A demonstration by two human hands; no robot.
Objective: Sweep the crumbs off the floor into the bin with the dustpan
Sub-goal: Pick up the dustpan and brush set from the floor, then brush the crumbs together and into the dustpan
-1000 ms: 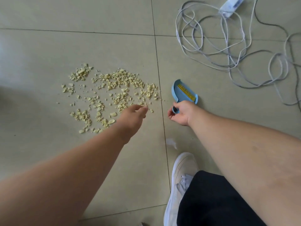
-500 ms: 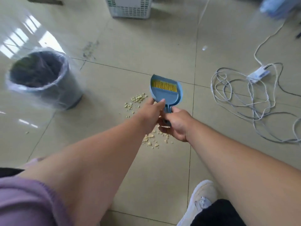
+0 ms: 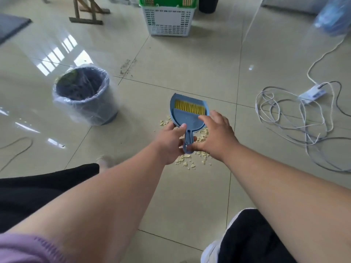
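Note:
A blue dustpan (image 3: 182,118) with a yellow-bristled brush (image 3: 190,107) nested in it hangs just above the floor, over pale yellow crumbs (image 3: 190,161). My left hand (image 3: 170,143) grips the pan where the handle begins, thumb on top and fingers underneath. My right hand (image 3: 215,135) lies over the pan's right side with its fingers stretched forward and its thumb beside the handle (image 3: 187,144). A few more crumbs (image 3: 164,121) show left of the pan. The grey bin (image 3: 85,95), lined with clear plastic, stands on the floor to the left.
A tangle of white and grey cables (image 3: 296,122) with a power strip (image 3: 311,94) lies to the right. A white basket (image 3: 169,19) holding a green one stands at the back, a wooden stand (image 3: 86,15) left of it. My white shoe (image 3: 212,249) is at the bottom right.
The view has tilted up, so the bin and basket show. My left hand has taken hold of the dustpan. My right hand has left the handle and now lies over the pan.

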